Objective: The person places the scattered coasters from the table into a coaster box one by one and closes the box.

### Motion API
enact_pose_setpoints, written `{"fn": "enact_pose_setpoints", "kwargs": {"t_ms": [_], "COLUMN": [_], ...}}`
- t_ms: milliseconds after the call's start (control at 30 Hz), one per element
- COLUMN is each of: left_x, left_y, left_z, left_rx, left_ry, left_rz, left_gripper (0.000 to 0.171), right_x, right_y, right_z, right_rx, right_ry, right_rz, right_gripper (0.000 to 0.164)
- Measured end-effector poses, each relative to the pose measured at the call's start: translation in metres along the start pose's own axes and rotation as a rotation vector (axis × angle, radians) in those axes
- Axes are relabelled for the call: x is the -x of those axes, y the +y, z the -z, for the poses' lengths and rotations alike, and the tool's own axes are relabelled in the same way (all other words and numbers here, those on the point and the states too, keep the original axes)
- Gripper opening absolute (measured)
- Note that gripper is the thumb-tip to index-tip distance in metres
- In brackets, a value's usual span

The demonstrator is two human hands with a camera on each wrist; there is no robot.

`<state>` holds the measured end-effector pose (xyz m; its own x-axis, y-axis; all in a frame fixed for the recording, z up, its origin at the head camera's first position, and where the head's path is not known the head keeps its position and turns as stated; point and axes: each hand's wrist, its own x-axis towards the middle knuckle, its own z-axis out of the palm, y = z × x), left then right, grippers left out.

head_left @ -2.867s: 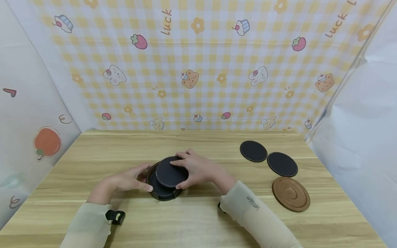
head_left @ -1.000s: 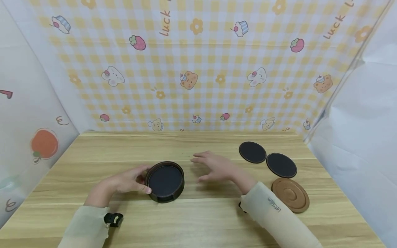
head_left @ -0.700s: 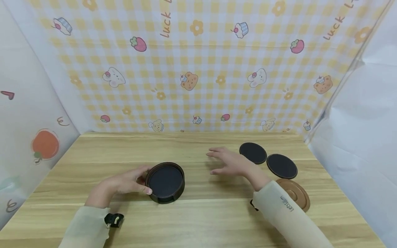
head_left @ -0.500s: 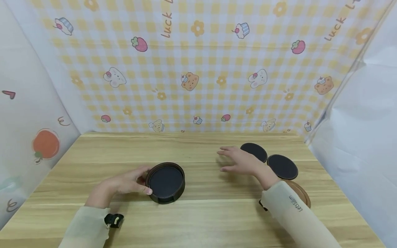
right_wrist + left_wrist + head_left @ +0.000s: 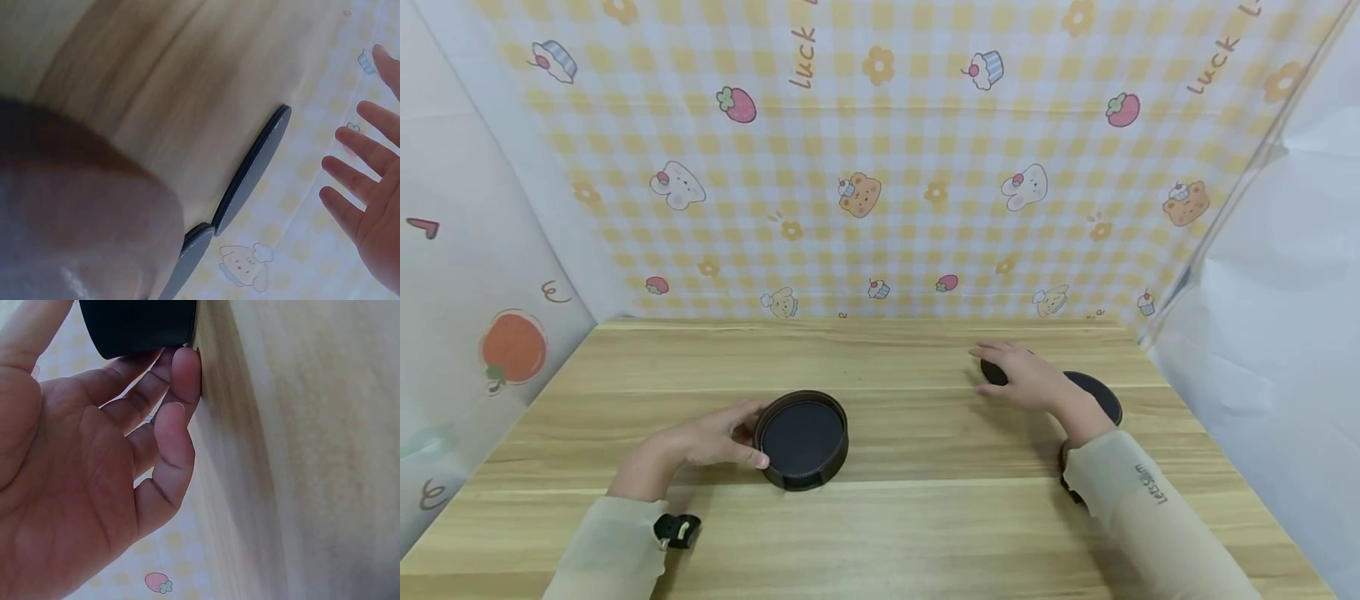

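Observation:
A round black coaster holder (image 5: 842,454) stands left of centre, a black coaster (image 5: 801,437) lying inside it. My left hand (image 5: 718,437) holds the holder's left side, thumb at the near rim and fingers round the far side; the left wrist view shows fingertips against its wall (image 5: 140,328). Over the far black coaster (image 5: 992,372) hovers my right hand (image 5: 1030,379), fingers extended and nothing in its grasp. A second black coaster (image 5: 1101,396) is partly covered by the right wrist. Both coasters (image 5: 253,172) appear edge-on in the right wrist view.
The wooden tabletop (image 5: 887,533) runs back to a yellow checked cloth (image 5: 925,250). White sheets (image 5: 1262,292) close off the sides. The right sleeve (image 5: 1142,500) hides nearly all of the round brown disc.
My right hand put a black coaster into the holder, let go, and moved right to the coasters lying there. The left hand has stayed on the holder.

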<state>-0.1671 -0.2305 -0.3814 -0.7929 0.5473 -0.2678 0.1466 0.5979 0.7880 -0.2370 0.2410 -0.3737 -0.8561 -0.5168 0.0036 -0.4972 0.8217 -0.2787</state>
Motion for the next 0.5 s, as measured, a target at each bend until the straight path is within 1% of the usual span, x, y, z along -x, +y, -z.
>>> {"fn": "enact_pose_setpoints", "kwargs": {"t_ms": [233,333,500], "left_x": [0.0,-0.001,0.0], "left_y": [0.0,0.0,0.0], "left_z": [0.001,0.001,0.001], "left_rx": [0.012,0.023,0.016], "left_ry": [-0.013,-0.02,-0.02], "left_rz": [-0.005,-0.013,-0.01], "left_gripper": [0.084,0.083,0.084], "right_x": [0.0,-0.001,-0.002], "right_y": [0.012,0.017,0.028], "right_z": [0.005,0.006,0.005], "right_rx": [-0.015,-0.017,-0.035], "right_ry": [-0.004,-0.016,-0.039], "right_rz": [-0.006,-0.02,-0.042], "right_gripper": [0.067,0.066,0.066]}}
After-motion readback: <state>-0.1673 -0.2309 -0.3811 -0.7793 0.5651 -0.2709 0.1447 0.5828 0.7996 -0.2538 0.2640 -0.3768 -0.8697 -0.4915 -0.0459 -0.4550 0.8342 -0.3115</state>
